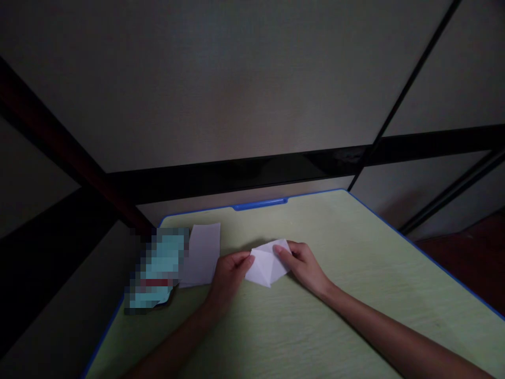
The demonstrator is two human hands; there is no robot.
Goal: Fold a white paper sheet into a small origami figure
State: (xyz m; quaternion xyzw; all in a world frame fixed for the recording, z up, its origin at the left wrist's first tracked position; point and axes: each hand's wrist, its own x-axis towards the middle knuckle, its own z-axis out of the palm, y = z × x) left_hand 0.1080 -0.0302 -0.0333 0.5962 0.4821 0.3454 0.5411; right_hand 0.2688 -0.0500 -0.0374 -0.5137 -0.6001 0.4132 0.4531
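Note:
A folded white paper with creases lies on the pale green table near its far middle. My left hand pinches the paper's left corner with thumb and fingers. My right hand lies on the paper's right side, its fingers curled over the upper edge and pressing it down. Both forearms reach in from the lower edge of the view.
A flat white sheet lies left of my left hand. Beside it at the table's left edge is a blurred light-blue object. The table has a blue rim and stands against a grey wall with dark beams.

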